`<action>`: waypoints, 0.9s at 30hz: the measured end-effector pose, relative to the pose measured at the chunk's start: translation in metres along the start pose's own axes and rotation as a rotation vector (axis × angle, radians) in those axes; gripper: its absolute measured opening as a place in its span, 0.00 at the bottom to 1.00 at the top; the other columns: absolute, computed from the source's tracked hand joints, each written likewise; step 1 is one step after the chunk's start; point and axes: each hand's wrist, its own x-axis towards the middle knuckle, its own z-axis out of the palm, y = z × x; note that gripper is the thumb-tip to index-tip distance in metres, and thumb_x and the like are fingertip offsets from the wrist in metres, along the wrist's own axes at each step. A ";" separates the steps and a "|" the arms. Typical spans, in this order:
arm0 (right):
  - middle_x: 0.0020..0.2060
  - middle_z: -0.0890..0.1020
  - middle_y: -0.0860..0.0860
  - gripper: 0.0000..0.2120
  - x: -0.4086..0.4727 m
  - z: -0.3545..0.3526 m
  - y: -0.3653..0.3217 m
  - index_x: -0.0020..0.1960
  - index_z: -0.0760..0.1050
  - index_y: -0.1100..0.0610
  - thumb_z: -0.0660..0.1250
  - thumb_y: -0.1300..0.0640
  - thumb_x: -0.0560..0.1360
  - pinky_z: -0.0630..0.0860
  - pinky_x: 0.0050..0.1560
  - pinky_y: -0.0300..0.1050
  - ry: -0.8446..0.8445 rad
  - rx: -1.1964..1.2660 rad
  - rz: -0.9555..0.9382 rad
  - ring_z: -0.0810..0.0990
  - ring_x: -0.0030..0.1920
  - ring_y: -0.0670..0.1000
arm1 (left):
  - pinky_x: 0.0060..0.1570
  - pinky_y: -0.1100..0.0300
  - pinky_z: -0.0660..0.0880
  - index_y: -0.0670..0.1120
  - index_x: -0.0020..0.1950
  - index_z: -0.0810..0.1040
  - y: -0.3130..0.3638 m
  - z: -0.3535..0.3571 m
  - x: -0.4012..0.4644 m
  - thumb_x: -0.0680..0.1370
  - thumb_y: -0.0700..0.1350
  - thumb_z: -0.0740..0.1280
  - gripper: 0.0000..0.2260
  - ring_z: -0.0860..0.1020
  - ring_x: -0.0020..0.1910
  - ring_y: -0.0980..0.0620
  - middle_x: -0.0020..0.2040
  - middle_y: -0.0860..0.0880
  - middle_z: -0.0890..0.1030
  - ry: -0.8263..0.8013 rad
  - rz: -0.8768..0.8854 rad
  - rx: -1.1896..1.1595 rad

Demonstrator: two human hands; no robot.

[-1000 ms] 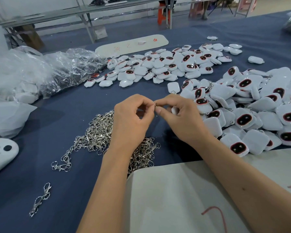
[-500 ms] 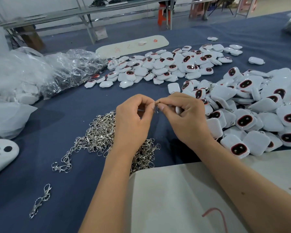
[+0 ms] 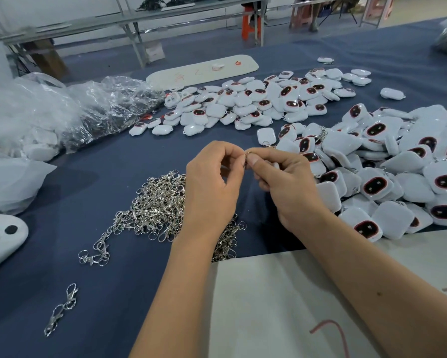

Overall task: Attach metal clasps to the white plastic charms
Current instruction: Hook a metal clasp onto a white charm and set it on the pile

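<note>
My left hand (image 3: 212,187) and my right hand (image 3: 287,187) meet fingertip to fingertip above the blue table. Between them both pinch a small metal ring (image 3: 247,152). My right hand also holds a white plastic charm (image 3: 275,165), mostly hidden behind its fingers. A heap of silver metal clasps (image 3: 155,208) lies under and left of my left hand. A big pile of white charms with dark oval faces (image 3: 388,171) spreads to the right. A second pile of charms (image 3: 258,102) lies farther back.
Clear plastic bags (image 3: 62,112) sit at the left. A white board (image 3: 282,306) covers the near table edge; another white board (image 3: 204,71) lies at the back. Two loose clasps (image 3: 60,310) lie near left. A white three-dot piece (image 3: 0,239) is at the left edge.
Both hands stay joined at the fingertips with only small finger shifts on the ring. The piles have not moved.
</note>
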 end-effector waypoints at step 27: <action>0.27 0.74 0.40 0.06 0.012 -0.004 0.003 0.49 0.83 0.54 0.68 0.54 0.82 0.66 0.30 0.38 0.103 -0.312 -0.009 0.68 0.27 0.42 | 0.49 0.45 0.78 0.49 0.45 0.74 -0.007 -0.010 0.003 0.82 0.38 0.61 0.09 0.80 0.44 0.50 0.43 0.53 0.80 -0.363 -0.121 0.274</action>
